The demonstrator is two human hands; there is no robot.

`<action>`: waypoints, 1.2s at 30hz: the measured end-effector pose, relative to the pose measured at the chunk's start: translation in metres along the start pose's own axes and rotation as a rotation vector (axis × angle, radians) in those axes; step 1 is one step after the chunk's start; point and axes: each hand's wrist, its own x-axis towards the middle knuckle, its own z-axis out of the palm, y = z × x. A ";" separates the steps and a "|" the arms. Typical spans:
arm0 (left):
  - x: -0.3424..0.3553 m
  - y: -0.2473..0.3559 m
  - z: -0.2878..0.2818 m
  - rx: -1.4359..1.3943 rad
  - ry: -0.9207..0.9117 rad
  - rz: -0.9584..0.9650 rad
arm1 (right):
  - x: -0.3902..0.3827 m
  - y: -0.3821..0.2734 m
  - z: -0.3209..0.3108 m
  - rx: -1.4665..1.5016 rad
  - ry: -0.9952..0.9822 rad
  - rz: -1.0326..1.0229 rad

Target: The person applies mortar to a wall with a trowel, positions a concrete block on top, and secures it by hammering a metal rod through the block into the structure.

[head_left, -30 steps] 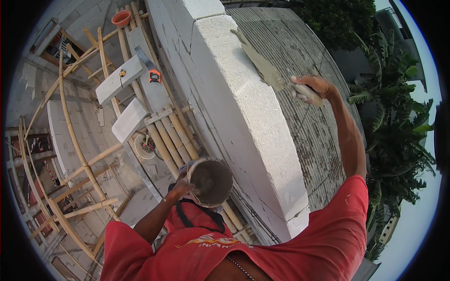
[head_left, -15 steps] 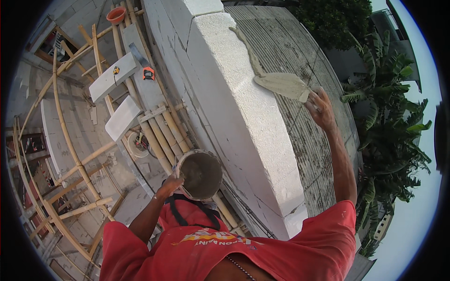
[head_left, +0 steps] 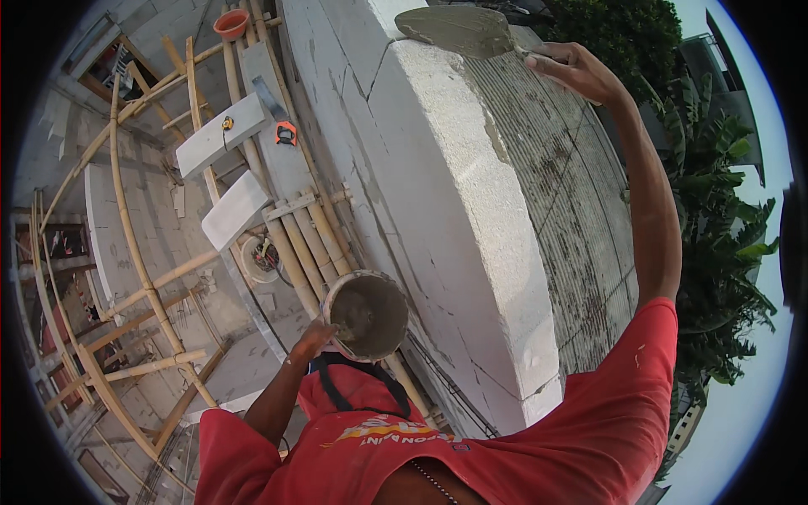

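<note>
My right hand (head_left: 581,74) grips the handle of a trowel (head_left: 454,30), its blade coated in grey mortar. The blade lies over the far end of the white block wall (head_left: 471,151), near a joint in its top; whether it touches is hard to tell. A thin strip of mortar (head_left: 495,135) clings to the wall's right top edge. Low on the left, my left hand (head_left: 315,338) holds the rim of a round bucket (head_left: 367,316) with wet mortar inside.
Left of the wall runs bamboo scaffolding (head_left: 126,194) with a plank bearing an orange tape measure (head_left: 286,133). Two white blocks (head_left: 236,209) lie there, and an orange bowl (head_left: 231,23) stands farther off. A corrugated roof (head_left: 572,194) and leafy plants (head_left: 715,210) are on the right.
My right hand has carried the trowel up and away toward the far end of the wall. The long mortar ridge near the blade is no longer seen there. My left hand keeps the bucket.
</note>
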 end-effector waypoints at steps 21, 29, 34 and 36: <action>0.030 0.000 -0.040 -0.166 0.161 -0.084 | -0.051 -0.072 0.013 0.131 0.130 0.133; 0.020 0.000 -0.147 -0.184 0.186 -0.124 | -0.195 -0.099 0.026 0.329 0.127 0.298; 0.083 0.052 -0.115 0.185 -0.015 -0.228 | -0.396 -0.132 0.018 0.510 0.302 0.670; 0.110 0.067 -0.103 0.279 -0.045 -0.238 | -0.445 -0.158 0.025 0.605 0.422 0.745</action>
